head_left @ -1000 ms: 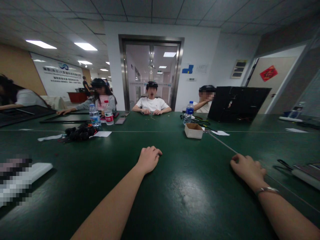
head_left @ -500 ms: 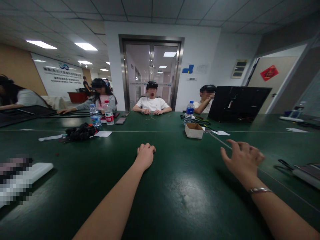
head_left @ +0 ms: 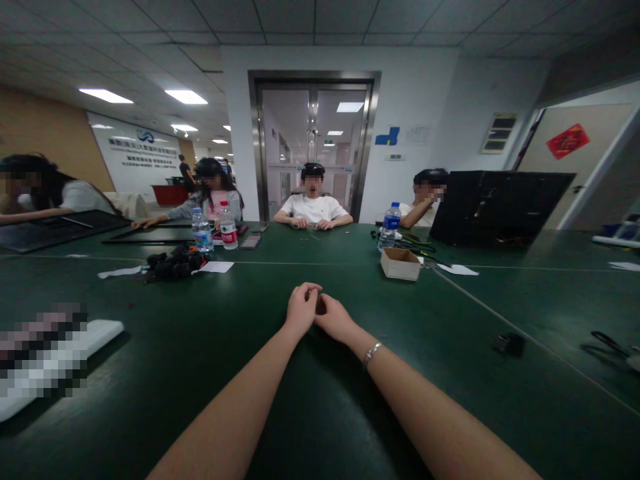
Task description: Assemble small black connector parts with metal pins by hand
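Note:
My left hand (head_left: 301,312) and my right hand (head_left: 336,319) meet over the middle of the green table (head_left: 350,427). The fingers of both are curled and nearly touch at the tips. A small dark patch shows between them; whether it is a thing or shadow I cannot make out. Well to the right of my right hand lies a small black object (head_left: 509,343), blurred. Beyond my hands, to the right, stands an open cardboard box (head_left: 401,267).
Across the table sit several people, one in a white shirt (head_left: 313,208). Bottles (head_left: 202,230) and a black tangled bundle (head_left: 173,262) are at the left back, a blue-labelled bottle (head_left: 389,225) and a large black panel (head_left: 500,207) at the right back. A white slab (head_left: 103,330) lies near left.
My right hand has swung left from the right side of the table to meet my left hand. The small black object at the right is now uncovered. The view has turned slightly left.

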`<state>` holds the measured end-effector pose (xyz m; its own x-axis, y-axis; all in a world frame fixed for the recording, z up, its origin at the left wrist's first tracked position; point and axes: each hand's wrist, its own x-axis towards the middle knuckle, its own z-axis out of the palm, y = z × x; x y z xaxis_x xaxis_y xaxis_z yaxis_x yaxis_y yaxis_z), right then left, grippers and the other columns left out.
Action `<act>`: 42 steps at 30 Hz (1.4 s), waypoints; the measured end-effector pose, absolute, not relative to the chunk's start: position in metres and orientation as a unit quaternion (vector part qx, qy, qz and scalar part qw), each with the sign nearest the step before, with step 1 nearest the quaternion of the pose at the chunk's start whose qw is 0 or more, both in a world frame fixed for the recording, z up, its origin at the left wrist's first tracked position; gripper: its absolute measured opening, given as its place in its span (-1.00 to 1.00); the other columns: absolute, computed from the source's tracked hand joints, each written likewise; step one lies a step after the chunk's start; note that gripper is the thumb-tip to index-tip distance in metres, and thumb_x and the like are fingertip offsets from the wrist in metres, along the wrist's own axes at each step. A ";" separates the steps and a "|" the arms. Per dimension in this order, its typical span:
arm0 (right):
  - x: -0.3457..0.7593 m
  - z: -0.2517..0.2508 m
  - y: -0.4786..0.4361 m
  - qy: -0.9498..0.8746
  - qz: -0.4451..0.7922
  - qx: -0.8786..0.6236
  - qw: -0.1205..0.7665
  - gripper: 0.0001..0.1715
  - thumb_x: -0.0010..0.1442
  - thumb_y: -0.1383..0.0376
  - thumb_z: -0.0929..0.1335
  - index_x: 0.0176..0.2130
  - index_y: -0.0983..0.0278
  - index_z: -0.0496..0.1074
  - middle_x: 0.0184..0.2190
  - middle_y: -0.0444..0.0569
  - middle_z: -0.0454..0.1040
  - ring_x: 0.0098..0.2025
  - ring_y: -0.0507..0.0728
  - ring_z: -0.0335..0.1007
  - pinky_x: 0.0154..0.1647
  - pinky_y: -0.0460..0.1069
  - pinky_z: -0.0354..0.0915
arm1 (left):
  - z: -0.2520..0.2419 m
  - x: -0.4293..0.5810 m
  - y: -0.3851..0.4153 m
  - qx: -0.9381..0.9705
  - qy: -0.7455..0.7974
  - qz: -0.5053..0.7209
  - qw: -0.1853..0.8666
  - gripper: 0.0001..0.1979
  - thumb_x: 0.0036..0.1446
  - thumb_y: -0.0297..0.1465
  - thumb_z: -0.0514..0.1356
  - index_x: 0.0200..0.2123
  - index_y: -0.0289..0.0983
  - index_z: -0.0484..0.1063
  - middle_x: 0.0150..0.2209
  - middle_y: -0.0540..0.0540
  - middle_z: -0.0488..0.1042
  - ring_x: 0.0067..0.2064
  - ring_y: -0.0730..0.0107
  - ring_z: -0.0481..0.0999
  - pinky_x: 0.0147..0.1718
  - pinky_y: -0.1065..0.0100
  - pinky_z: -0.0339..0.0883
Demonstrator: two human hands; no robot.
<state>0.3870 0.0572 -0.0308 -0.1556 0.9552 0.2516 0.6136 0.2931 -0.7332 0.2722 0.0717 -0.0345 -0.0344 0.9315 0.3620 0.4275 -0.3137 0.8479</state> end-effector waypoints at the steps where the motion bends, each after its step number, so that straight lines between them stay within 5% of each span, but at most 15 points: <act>1: 0.380 -0.033 0.059 -0.703 0.261 -0.539 0.385 -0.83 -0.08 0.37 0.40 -0.38 0.26 0.38 -0.47 -0.14 0.40 -0.43 0.03 0.26 -0.38 -0.07 0.18 | -0.037 0.274 0.075 0.619 0.513 0.517 0.293 -0.77 0.18 -0.40 0.00 -0.23 -0.24 0.44 -0.18 -0.12 0.45 -0.11 0.31 0.43 -0.08 0.25 0.32; 11: 0.383 -0.040 0.064 -0.639 0.289 -0.523 0.484 -0.86 -0.08 0.35 0.39 -0.40 0.28 0.39 -0.43 -0.10 0.45 -0.38 0.05 0.34 -0.31 -0.04 0.28 | -0.041 0.289 0.080 0.493 0.452 0.596 0.444 -0.78 0.14 -0.45 0.03 -0.19 -0.28 0.42 -0.09 -0.15 0.48 -0.07 0.34 0.47 -0.07 0.29 0.35; 21: 0.398 -0.041 0.073 -0.714 0.169 -0.515 0.444 -0.88 -0.03 0.37 0.38 -0.37 0.25 0.46 -0.39 -0.10 0.36 -0.32 0.06 0.28 -0.25 -0.01 0.26 | -0.037 0.251 0.086 0.608 0.430 0.541 0.392 -0.84 -0.05 -0.38 0.24 -0.34 -0.29 0.46 -0.25 -0.11 0.53 -0.17 0.29 0.51 -0.08 0.21 0.37; 42: 0.407 -0.038 0.069 -0.737 0.167 -0.480 0.446 -0.80 -0.04 0.44 0.37 -0.32 0.24 0.43 -0.34 -0.12 0.28 -0.29 0.04 0.27 -0.24 -0.03 0.24 | -0.039 0.253 0.081 0.650 0.423 0.505 0.378 -0.85 0.00 -0.38 0.22 -0.31 -0.27 0.44 -0.27 -0.09 0.52 -0.21 0.36 0.51 -0.13 0.31 0.38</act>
<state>0.4068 0.0692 -0.0379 -0.1413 0.8568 0.4959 0.5585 0.4826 -0.6747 0.2532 0.0813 -0.0387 0.1324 0.9325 0.3361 0.1685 -0.3553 0.9194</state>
